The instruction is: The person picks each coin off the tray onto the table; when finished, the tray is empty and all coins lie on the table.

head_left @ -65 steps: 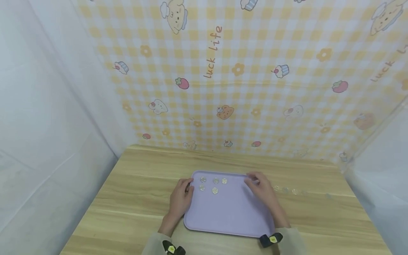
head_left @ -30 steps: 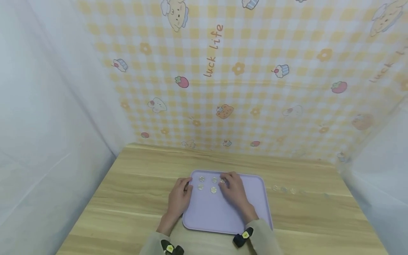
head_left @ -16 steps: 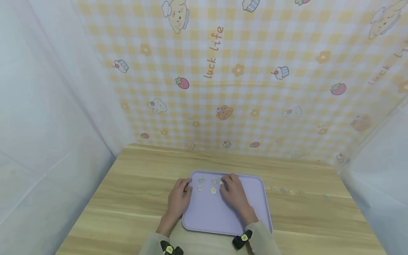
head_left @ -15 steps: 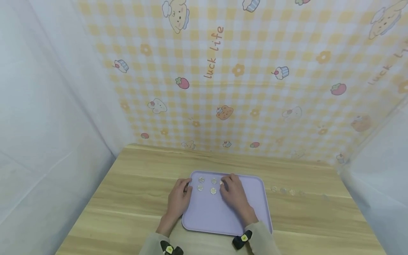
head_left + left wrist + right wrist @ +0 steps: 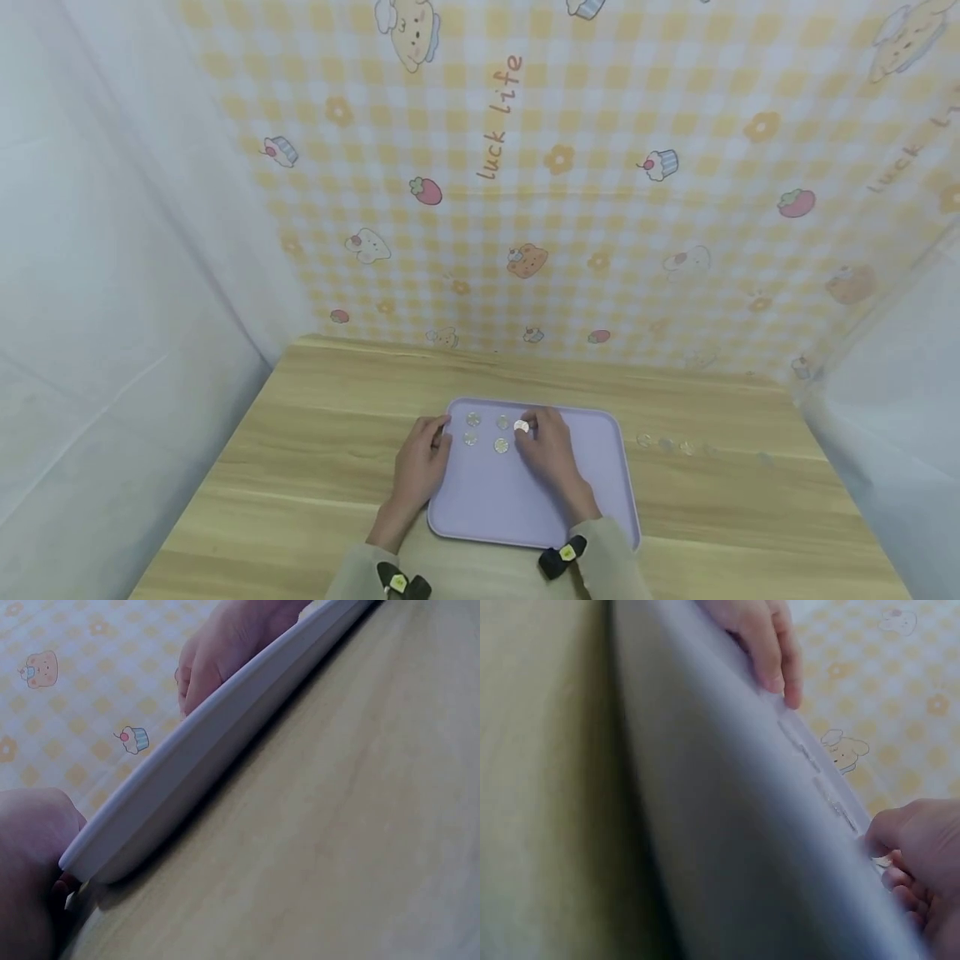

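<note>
A lilac tray [image 5: 517, 500] lies on the wooden table. Several round, coin-like discs [image 5: 501, 446] rest near its far left corner, in two rough rows. My right hand [image 5: 553, 454] is over the tray and pinches one bright coin [image 5: 521, 426] between thumb and forefinger, beside the others. At the tray's left rim my left hand [image 5: 422, 467] grips the edge; in the left wrist view part of that hand [image 5: 30, 855] shows at the tray's corner, its fingertips mostly hidden. The right wrist view shows the right hand [image 5: 922, 855] with fingers curled, the held coin barely visible.
To the right of the tray, several pale discs [image 5: 686, 448] lie in a loose row on the table [image 5: 720, 517]. Behind the table hangs a yellow checked cloth [image 5: 570, 217]. White sheets [image 5: 112, 292] close off both sides.
My right hand moved left from the tray's far right corner to the coins. The coin at its fingertips now catches the light and looks tilted. My left hand stays at the rim.
</note>
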Tool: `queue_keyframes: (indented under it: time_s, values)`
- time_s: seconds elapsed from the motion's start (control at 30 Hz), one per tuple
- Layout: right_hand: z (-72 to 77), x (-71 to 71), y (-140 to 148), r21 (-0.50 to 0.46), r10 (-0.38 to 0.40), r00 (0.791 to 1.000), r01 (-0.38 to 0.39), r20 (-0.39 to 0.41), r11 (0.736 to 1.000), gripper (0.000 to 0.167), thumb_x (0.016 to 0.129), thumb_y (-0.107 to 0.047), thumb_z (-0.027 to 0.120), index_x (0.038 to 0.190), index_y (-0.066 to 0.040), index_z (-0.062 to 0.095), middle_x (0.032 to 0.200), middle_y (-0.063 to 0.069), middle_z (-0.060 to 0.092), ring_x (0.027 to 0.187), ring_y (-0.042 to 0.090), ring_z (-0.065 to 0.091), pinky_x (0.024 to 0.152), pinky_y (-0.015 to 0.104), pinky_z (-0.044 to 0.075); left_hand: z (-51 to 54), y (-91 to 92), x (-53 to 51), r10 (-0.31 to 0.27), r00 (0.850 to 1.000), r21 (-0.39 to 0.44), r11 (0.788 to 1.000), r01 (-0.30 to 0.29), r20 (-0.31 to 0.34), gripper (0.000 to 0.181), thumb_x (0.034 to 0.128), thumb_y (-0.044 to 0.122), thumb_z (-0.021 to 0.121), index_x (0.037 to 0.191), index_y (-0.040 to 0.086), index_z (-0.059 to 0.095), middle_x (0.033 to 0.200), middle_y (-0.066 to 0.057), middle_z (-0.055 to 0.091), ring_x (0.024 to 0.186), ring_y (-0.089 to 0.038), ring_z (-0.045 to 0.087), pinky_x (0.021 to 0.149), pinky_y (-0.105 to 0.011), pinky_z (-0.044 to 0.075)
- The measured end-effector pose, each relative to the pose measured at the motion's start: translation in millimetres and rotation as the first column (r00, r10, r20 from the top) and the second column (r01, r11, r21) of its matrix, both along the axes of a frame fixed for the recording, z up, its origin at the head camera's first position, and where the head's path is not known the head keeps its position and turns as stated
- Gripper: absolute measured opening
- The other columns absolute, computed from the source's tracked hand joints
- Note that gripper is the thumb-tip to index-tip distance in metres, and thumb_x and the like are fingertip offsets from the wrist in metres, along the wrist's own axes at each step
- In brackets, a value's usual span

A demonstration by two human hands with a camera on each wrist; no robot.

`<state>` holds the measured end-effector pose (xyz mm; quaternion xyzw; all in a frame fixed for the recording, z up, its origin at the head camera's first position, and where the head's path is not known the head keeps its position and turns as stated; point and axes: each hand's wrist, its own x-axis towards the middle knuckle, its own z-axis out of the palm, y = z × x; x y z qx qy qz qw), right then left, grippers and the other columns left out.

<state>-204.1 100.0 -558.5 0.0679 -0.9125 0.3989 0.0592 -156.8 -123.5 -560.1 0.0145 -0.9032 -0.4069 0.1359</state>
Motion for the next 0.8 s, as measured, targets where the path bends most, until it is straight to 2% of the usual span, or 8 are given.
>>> queue_keyframes:
  time_s: [0.2,0.43,0.53,0.8]
  values:
    - [2.6,1.4,-3.0,0.008,0.000,0.997,0.001,-0.071,1.000,0.006,0.091,-0.012,0.066,0.096,-0.014,0.063,0.080,-0.004,0.064,0.066,0.010,0.049,0.069,0.030,0.045,-1.0,-1.6,-0.6,0.004,1.000,0.013,1.000,-0.004,-0.009,0.032,0.0963,0.017,0.063,0.127,0.009,0.066,0.117,-0.006,0.065,0.095,-0.016,0.066,0.079,-0.035,0.056]
    - [2.6,3.7,0.4,0.076,0.033,0.991,-0.024,-0.128,0.997,0.009,0.088,-0.010,0.068,0.095,-0.015,0.070,0.082,-0.004,0.065,0.074,0.011,0.055,0.073,0.033,0.048,-3.2,-1.1,-1.7,-0.007,1.000,0.012,1.000,0.007,-0.010,0.032,0.0966,0.017,0.063,0.127,0.009,0.066,0.118,-0.006,0.065,0.097,-0.017,0.067,0.080,-0.036,0.057]
    - [1.4,4.0,2.8,0.088,0.054,0.990,-0.042,-0.133,0.995,0.014,0.087,-0.011,0.070,0.100,-0.012,0.073,0.084,-0.003,0.066,0.076,0.010,0.055,0.074,0.033,0.049,-3.3,-0.9,-1.5,-0.005,1.000,0.011,1.000,0.005,-0.016,0.031,0.0961,0.017,0.064,0.126,0.008,0.066,0.118,-0.006,0.065,0.096,-0.017,0.067,0.080,-0.035,0.056]
    - [2.1,6.5,5.8,0.047,0.083,0.993,-0.079,-0.080,0.996,0.027,0.088,-0.013,0.072,0.113,-0.005,0.073,0.084,-0.001,0.064,0.077,0.009,0.054,0.072,0.028,0.049,-2.2,-1.5,-0.2,-0.001,1.000,0.009,1.000,0.001,0.001,0.032,0.0961,0.017,0.064,0.127,0.009,0.066,0.116,-0.005,0.065,0.090,-0.012,0.063,0.075,-0.030,0.053]
